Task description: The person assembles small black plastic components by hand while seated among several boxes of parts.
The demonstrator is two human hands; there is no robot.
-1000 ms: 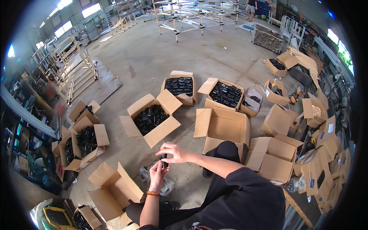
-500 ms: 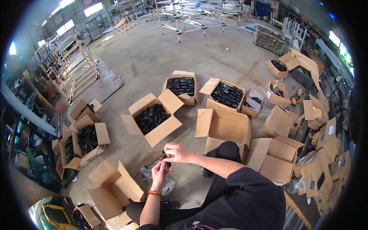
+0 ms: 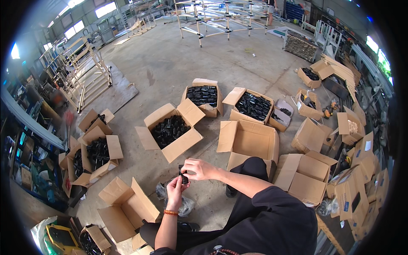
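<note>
Above the floor in front of my knees, both hands are closed on one small black pipe-joint fitting (image 3: 183, 175). My left hand (image 3: 174, 191), with an orange beaded bracelet at the wrist, grips it from below. From the right, my right hand (image 3: 199, 169) has its fingers at the upper part, covering some of it. A crumpled clear plastic bag (image 3: 186, 207) lies on the floor beneath. Ahead stands an open carton of loose black fittings (image 3: 169, 131).
Cartons of black parts (image 3: 202, 95) (image 3: 253, 106) stand ahead, and more black-filled cartons (image 3: 97, 152) at left. Open cartons without visible parts (image 3: 248, 138) (image 3: 131, 208) are close to my legs. Pipe racks (image 3: 227, 29) stand far off. Flattened cardboard (image 3: 352, 199) lines the right.
The black fitting has turned in my fingers and shows a broader top. My right fingers have shifted slightly on it; the view has moved a little.
</note>
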